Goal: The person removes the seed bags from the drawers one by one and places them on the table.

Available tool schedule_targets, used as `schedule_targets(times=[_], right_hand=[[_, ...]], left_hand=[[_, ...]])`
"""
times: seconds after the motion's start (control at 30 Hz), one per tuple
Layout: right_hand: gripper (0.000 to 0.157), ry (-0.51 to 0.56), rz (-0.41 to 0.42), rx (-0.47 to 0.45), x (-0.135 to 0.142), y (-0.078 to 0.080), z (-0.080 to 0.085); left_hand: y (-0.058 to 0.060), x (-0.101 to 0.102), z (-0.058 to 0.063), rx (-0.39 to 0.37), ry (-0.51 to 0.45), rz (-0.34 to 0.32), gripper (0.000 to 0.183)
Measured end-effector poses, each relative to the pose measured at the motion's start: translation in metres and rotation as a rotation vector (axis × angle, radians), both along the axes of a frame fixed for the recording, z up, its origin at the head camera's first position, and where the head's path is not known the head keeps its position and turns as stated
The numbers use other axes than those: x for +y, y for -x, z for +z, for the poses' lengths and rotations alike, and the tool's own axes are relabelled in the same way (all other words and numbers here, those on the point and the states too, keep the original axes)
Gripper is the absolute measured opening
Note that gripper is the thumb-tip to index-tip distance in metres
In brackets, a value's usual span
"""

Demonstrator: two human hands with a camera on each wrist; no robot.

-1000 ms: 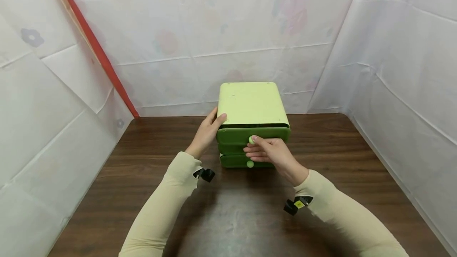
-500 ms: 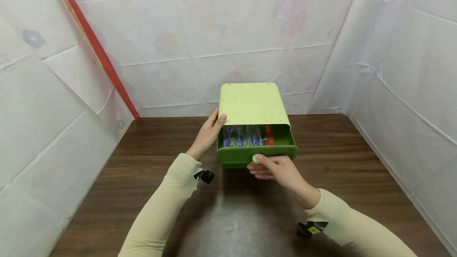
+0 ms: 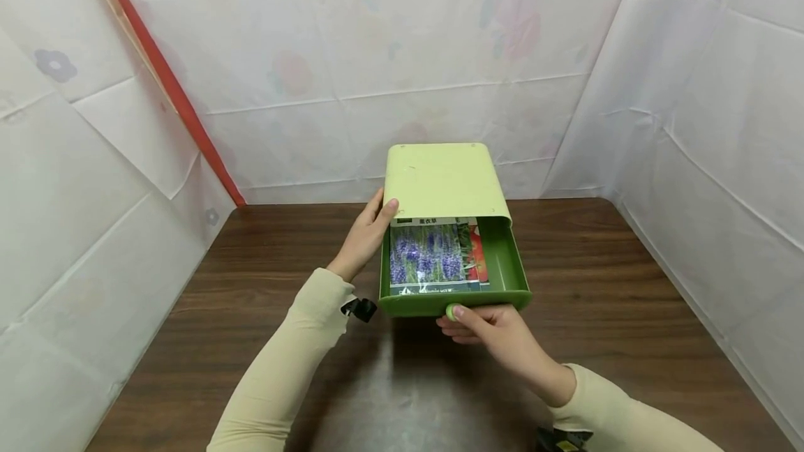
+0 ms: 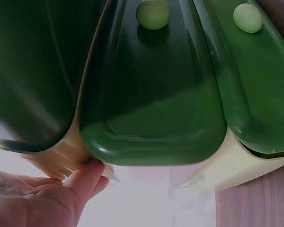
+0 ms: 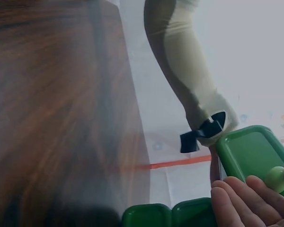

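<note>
A pale green drawer cabinet with dark green drawers sits at the table's back. Its top drawer stands pulled out toward me. My right hand pinches that drawer's round light green knob with the thumb and a finger; the other fingers lie extended below it. My left hand rests against the cabinet's left side, thumb over the top's front corner. Inside the drawer, a packet with purple flowers overlaps another packet with a red picture. The cabinet top hides the drawer's back part.
Two lower drawers, a middle drawer and a bottom drawer, are closed, each with a round knob. The dark wooden table lies around the cabinet. White sheeting walls the back and both sides.
The top drawer has slid out from closed, with my right hand drawing its knob toward me. The packets inside have come into sight. My left hand has stayed against the cabinet.
</note>
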State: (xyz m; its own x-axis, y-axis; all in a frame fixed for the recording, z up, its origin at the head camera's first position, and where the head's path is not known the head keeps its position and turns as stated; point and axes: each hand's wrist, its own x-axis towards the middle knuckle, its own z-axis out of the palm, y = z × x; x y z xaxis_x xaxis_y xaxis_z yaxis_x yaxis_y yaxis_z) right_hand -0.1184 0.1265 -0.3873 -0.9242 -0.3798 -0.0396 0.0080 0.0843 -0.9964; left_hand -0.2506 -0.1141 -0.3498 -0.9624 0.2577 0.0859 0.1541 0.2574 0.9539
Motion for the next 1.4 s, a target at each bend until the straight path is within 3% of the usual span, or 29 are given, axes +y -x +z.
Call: schedule_targets(times=[0.17,0.3,0.7,0.97,1.2,1.27,1.4], right_hand=[[0.042,0.022,0.014,0.014,0.001,-0.003,-0.002],[0.041,0.031,0.018,0.015,0.001,-0.002,-0.001],[0.042,0.021,0.002,0.005,0.001,-0.003,-0.001],[0.04,-0.104,0.083,0.036,0.009,-0.009,0.009],[0.023,-0.159,0.123,0.252,0.02,-0.017,0.034],[0.017,-0.153,0.111,0.364,0.023,-0.017,0.043],[0.02,-0.177,0.058,0.684,0.026,-0.012,0.062]], left_hand=[[-0.014,0.004,0.02,-0.012,-0.002,0.0,0.068],[-0.016,0.006,0.026,-0.023,-0.017,-0.001,0.068],[-0.013,0.008,0.026,-0.04,-0.014,0.024,0.068],[-0.013,0.007,0.024,-0.039,-0.025,0.03,0.068],[-0.014,0.007,0.025,-0.037,-0.02,0.03,0.067],[-0.01,0.006,0.02,-0.039,-0.014,0.035,0.067],[0.001,0.003,0.006,-0.038,-0.018,0.038,0.066]])
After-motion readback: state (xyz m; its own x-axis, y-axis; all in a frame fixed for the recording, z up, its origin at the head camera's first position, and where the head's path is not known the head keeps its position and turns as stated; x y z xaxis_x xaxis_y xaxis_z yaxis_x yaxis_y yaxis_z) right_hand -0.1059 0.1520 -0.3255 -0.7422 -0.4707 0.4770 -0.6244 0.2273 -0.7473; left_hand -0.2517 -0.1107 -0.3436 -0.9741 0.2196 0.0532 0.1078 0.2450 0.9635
